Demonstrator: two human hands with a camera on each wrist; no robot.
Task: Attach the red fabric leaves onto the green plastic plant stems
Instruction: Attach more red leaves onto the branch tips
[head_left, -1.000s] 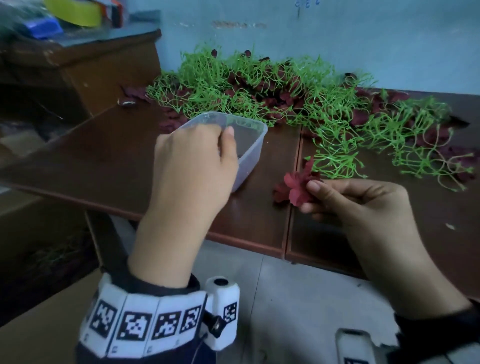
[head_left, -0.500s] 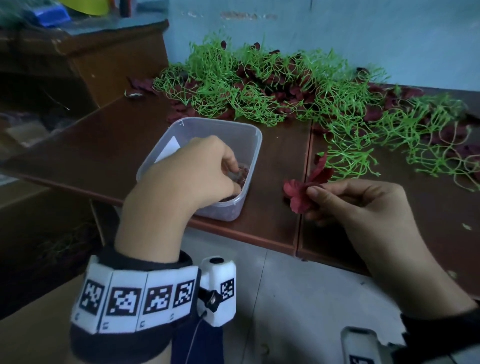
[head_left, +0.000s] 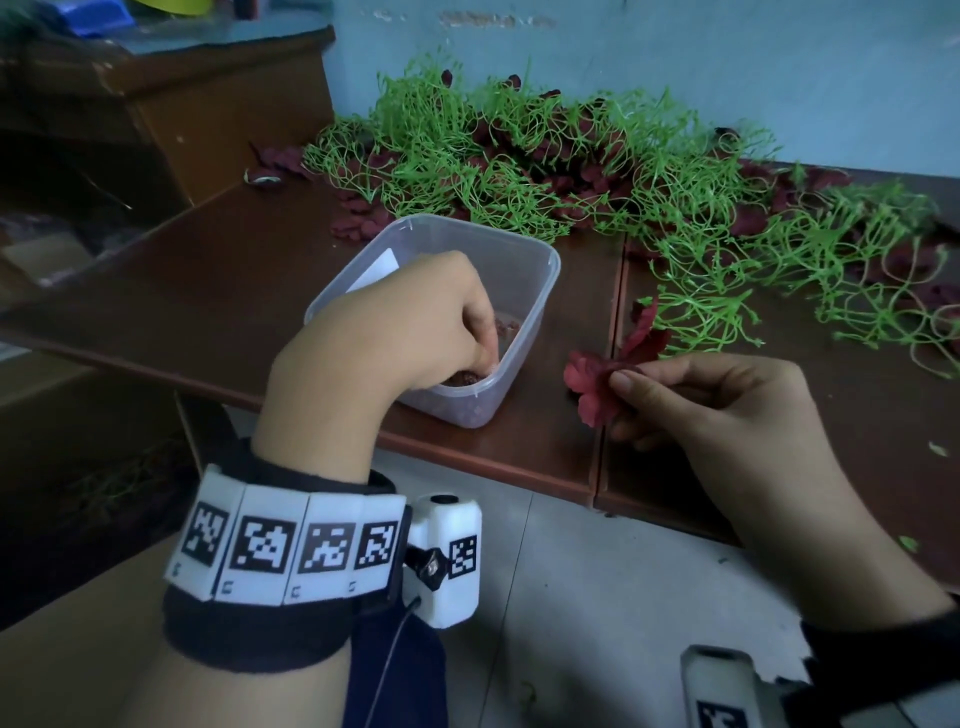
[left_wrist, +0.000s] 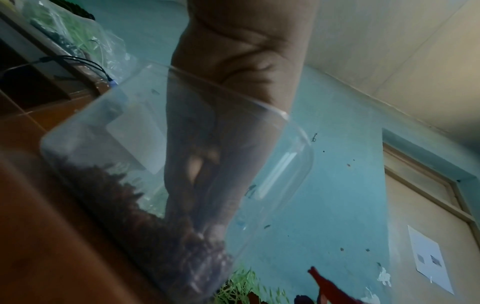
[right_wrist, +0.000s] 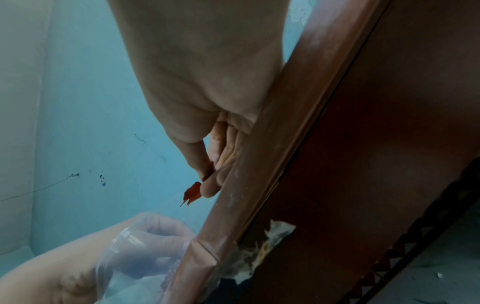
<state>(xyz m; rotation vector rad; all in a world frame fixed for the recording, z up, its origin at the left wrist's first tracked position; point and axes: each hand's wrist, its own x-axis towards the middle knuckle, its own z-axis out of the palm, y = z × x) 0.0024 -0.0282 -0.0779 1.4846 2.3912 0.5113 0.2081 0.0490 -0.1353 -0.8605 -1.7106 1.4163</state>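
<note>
A red fabric leaf (head_left: 592, 379) is pinched between the thumb and fingers of my right hand (head_left: 621, 379), just above the table's front edge; the right wrist view shows the leaf (right_wrist: 192, 193) poking out under that hand (right_wrist: 210, 181). My left hand (head_left: 485, 358) reaches down into a clear plastic tub (head_left: 540, 260), fingertips bunched in a heap of small dark red pieces (head_left: 506, 327). Through the tub wall (left_wrist: 285, 164) the left fingertips (left_wrist: 205, 228) touch the heap (left_wrist: 116, 195); whether they grip a piece is hidden. Green plastic stems (head_left: 519, 156) lie piled behind.
Dark red leaves (head_left: 358, 226) lie loose among the stems, which spread along the back and right of the brown table. A seam (head_left: 613, 322) splits the tabletop beside the tub. A wooden cabinet (head_left: 208, 104) stands at the far left. The floor lies below the front edge.
My left hand went from gripping the tub's rim to reaching down inside it, and the tub now stands flat nearer the front edge. The right hand has kept its leaf almost still.
</note>
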